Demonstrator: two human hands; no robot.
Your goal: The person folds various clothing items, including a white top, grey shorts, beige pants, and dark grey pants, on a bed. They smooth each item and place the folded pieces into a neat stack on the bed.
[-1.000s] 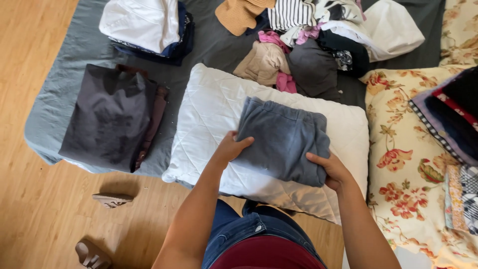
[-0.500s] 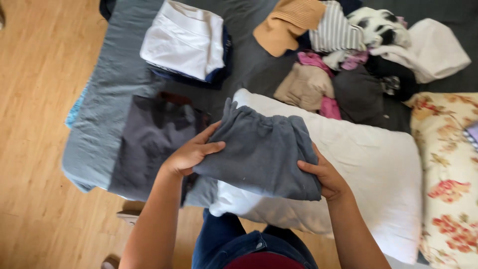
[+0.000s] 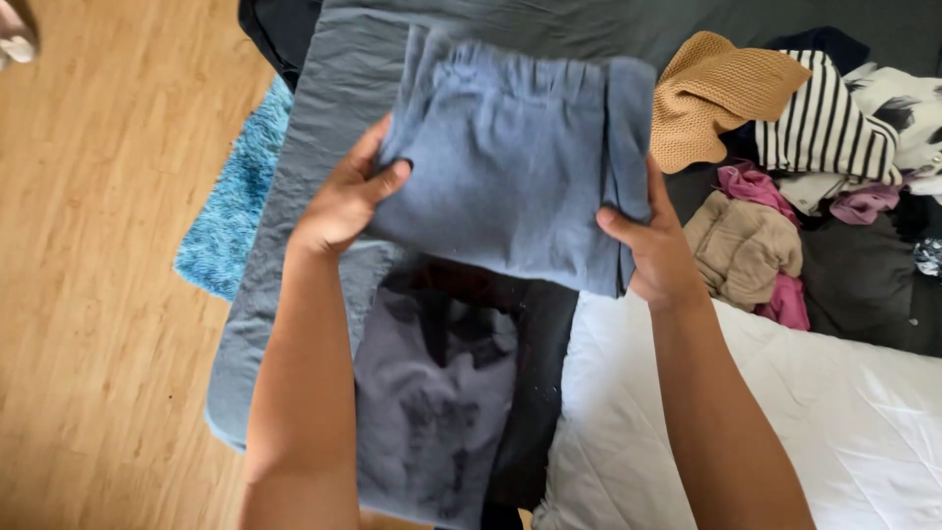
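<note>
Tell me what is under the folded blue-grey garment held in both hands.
The folded garment, held by the left hand and right hand, hangs over the grey bed sheet and the upper end of a dark folded pile. Whatever lies directly beneath is covered.

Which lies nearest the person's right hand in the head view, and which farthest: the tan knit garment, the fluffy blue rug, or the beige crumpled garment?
From the right hand:
1. Beige crumpled garment, just to its right on the dark bedding.
2. Tan knit garment, above and slightly right, near the striped top.
3. Fluffy blue rug, far across on the left, on the wooden floor beyond the left hand.
</note>
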